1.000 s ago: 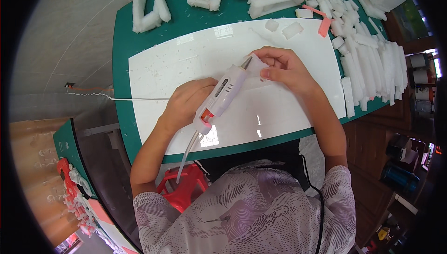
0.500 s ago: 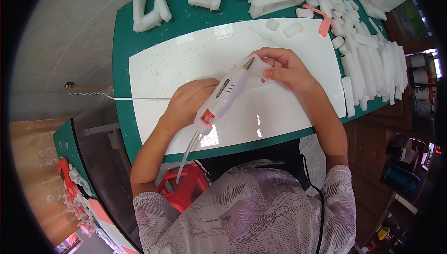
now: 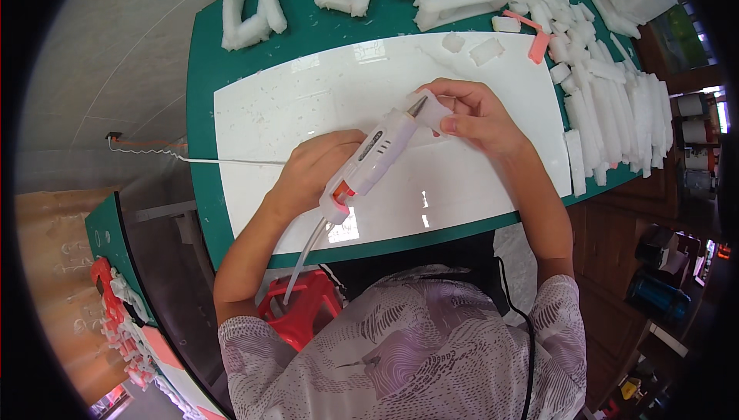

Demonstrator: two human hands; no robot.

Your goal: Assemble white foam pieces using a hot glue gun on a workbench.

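My left hand is closed round the handle of a white glue gun. A long clear glue stick sticks out of its back end, and a white cord runs off to the left. Its metal nozzle points up and right, against or just over a small white foam piece; I cannot tell if they touch. My right hand pinches that foam piece between thumb and fingers, above the white board.
White foam frames stand along the far edge of the green table. Foam strips and offcuts are heaped at the right, beside a pink piece. Two loose foam bits lie on the board. A red stool stands below.
Almost nothing differs. The glue gun's nozzle has shifted very slightly right and down over the foam piece, and both hands keep their grip.
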